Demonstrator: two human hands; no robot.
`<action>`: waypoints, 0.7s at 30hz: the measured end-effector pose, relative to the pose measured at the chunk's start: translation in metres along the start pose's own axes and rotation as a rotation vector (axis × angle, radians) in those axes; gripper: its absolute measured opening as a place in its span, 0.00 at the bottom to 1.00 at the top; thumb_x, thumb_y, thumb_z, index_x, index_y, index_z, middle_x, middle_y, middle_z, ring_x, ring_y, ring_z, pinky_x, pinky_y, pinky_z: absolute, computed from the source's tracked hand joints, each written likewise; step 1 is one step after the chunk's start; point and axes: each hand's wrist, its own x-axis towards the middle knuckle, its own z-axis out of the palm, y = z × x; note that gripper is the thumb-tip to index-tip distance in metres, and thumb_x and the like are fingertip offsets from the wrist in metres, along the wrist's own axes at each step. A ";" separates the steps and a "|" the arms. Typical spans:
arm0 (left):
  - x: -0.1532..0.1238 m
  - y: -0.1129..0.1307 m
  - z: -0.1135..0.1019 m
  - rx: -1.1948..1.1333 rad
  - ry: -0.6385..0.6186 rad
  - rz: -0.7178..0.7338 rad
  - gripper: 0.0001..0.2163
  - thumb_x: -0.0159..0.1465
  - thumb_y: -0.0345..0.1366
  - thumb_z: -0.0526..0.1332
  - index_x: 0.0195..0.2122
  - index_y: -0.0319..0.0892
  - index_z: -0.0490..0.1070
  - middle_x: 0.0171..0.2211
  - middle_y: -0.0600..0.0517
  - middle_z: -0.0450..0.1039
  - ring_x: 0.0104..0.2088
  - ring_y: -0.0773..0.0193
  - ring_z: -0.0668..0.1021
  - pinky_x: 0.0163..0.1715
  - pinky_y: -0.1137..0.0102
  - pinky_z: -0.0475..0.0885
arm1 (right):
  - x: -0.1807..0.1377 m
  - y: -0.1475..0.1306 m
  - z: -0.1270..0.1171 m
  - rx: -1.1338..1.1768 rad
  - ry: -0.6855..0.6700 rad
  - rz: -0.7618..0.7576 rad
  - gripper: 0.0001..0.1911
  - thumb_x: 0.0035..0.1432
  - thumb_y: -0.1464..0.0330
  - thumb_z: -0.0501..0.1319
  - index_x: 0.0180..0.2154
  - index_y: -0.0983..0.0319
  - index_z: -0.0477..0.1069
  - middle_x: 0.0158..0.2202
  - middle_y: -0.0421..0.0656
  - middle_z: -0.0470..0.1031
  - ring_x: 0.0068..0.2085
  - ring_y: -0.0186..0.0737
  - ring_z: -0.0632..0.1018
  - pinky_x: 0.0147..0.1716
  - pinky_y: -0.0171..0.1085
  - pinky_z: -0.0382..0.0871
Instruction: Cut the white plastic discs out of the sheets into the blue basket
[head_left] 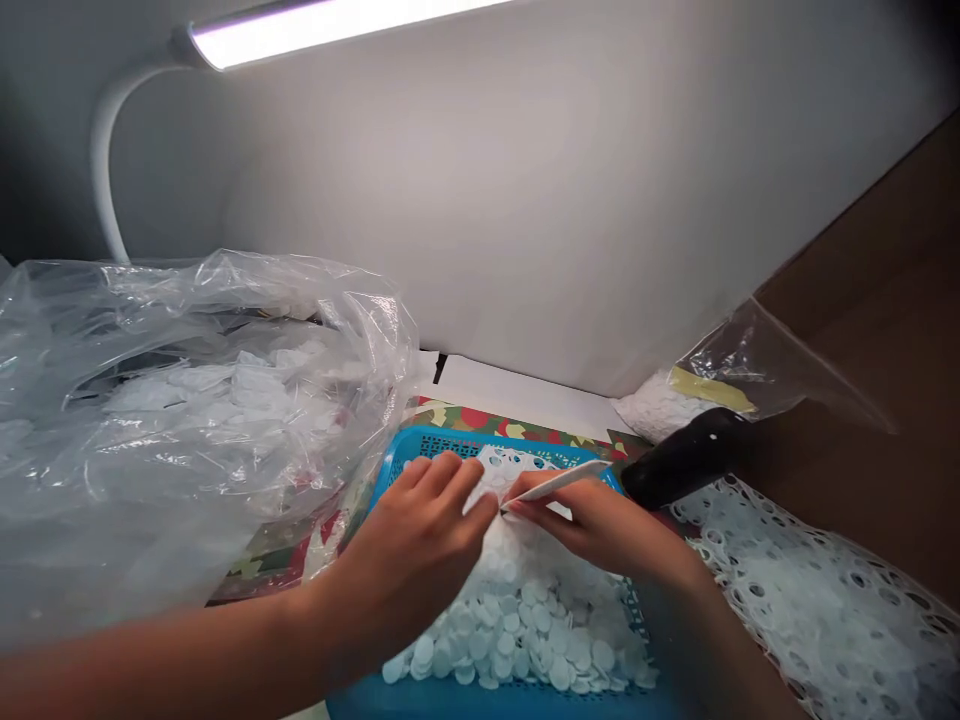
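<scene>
Here, blue basket (427,698) holds loose white discs (517,625).

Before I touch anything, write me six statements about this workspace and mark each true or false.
1. The right hand holds a slim white tool. True.
2. The lamp above is dark. False: it is lit.
3. White discs lie in the blue basket. True.
4. The large clear plastic bag lies right of the basket. False: it is on the left.
5. The left hand is over the basket. True.
6. The black cylindrical object lies left of both hands. False: it is on the right, past the right hand.
</scene>
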 end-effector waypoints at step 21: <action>-0.008 0.015 0.047 -0.159 -0.298 0.152 0.24 0.61 0.24 0.52 0.59 0.22 0.56 0.40 0.37 0.74 0.33 0.54 0.78 0.25 0.65 0.73 | -0.017 0.022 0.046 -0.327 0.173 -0.302 0.15 0.63 0.77 0.51 0.47 0.63 0.71 0.50 0.49 0.75 0.50 0.45 0.75 0.48 0.46 0.73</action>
